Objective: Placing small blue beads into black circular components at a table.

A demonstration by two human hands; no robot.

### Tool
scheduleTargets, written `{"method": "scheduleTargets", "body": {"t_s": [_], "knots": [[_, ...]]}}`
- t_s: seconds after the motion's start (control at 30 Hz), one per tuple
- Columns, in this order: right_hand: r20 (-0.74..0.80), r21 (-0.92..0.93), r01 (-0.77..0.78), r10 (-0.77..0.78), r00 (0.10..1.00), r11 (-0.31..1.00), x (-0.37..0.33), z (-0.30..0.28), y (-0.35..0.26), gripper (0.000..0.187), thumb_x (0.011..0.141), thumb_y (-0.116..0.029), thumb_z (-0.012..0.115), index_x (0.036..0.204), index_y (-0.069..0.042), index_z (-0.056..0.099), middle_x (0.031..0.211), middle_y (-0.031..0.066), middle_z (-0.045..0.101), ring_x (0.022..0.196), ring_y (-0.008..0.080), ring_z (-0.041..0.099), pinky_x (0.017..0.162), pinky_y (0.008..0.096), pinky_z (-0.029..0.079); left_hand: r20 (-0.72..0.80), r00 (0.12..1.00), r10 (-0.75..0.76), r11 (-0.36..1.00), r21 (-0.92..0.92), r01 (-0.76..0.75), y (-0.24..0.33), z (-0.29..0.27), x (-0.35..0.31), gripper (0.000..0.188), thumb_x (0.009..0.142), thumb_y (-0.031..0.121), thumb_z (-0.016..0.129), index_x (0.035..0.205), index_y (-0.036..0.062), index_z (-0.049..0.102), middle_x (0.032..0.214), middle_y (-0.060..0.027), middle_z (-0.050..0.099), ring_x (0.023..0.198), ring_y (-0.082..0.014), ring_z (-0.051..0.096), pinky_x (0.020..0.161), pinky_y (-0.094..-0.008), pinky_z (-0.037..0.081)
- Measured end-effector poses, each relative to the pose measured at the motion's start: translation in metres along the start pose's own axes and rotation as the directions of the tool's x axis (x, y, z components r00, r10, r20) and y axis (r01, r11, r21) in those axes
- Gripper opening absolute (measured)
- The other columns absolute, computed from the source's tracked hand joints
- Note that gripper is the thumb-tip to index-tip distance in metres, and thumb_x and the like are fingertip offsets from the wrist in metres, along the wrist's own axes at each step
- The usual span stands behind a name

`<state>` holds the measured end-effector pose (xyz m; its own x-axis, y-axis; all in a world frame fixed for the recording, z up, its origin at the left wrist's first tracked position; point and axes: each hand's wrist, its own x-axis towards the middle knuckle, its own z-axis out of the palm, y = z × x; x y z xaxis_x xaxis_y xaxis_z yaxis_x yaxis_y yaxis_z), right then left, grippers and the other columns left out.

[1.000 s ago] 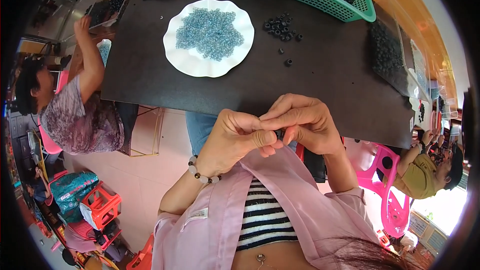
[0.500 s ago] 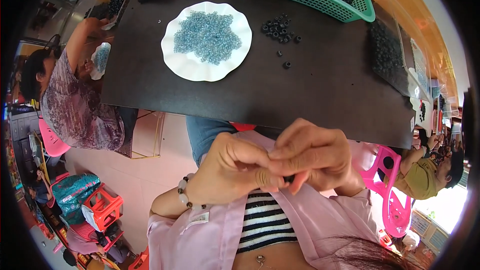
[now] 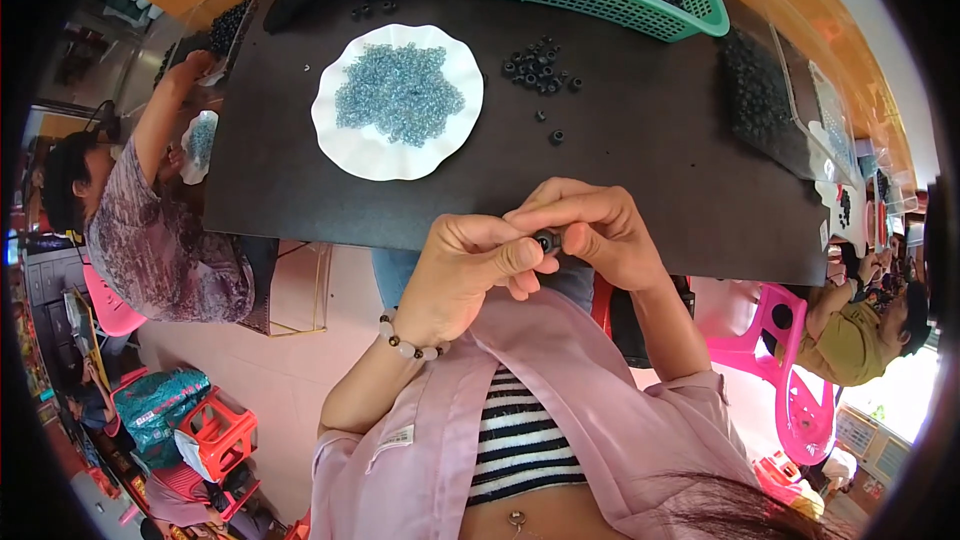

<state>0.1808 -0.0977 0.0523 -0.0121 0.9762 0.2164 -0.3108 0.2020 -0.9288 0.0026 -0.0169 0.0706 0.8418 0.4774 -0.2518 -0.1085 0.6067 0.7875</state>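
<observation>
Shirt label [image 3: 397, 436] (illegible), bead [image 3: 545, 241] between hands [image 3: 455, 265] [image 3: 615, 240]

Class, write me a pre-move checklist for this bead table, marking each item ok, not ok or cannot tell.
1. Small dark item held in left hand: ok.
2. Right hand also gripping it: cannot tell.
3. White plate flat on table, holding pale blue beads: ok.
4. Loose black beads in one pile: not ok, some lie apart.
5. Green basket holding black beads: ok.
</observation>
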Motion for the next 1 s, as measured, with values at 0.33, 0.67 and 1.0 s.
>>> {"method": "scheduleTargets", "body": {"t_s": [0.33, 0.67, 1.0], "knots": [[-0.043, 0.065, -0.049, 0.052, 0.998, 0.997, 0.009, -0.004, 0.013, 0.048, 0.093, -0.041, 0.056, 0.114, 0.001, 0.066, 0.107, 0.0127, 0.063, 0.097, 0.0197, 0.061, 0.083, 0.0303, 0.048, -0.044, 0.998, -0.036, 0.996, -0.089, 0.032, -0.008, -0.021, 0.013, 0.018, 0.085, 0.016, 0.071, 0.094, 0.0004, 0.071, 0.084, -0.014, 0.07, 0.066, -0.0119, 0.065, 0.062, -0.0236, 0.055], [-0.029, 0.045, -0.065, 0.066, 0.997, 0.997, 0.016, -0.008, 0.013, 0.023, 0.093, -0.01, 0.058, 0.112, -0.001, 0.067, 0.106, 0.0105, 0.064, 0.09, 0.0142, 0.062, 0.077, 0.0255, 0.054, -0.047, 0.997, -0.067, 0.998, -0.004, 0.067, -0.001, -0.026, 0.02, 0.017, 0.085, 0.014, 0.071, 0.09, -0.0021, 0.07, 0.083, -0.0158, 0.07, 0.066, -0.0142, 0.066, 0.062, -0.0248, 0.056], [-0.126, -0.016, -0.106, 0.103, 0.987, 0.994, 0.017, -0.008, 0.02, 0.019, 0.089, -0.01, 0.064, 0.104, 0.0, 0.069, 0.099, 0.0091, 0.066, 0.089, 0.0151, 0.061, 0.08, 0.0284, 0.049, -0.088, 0.993, -0.078, 0.994, 0.07, 0.084, -0.003, -0.03, 0.027, 0.014, 0.087, 0.011, 0.069, 0.087, -0.0026, 0.07, 0.079, -0.0138, 0.07, 0.064, -0.0133, 0.064, 0.059, -0.024, 0.054]]}}
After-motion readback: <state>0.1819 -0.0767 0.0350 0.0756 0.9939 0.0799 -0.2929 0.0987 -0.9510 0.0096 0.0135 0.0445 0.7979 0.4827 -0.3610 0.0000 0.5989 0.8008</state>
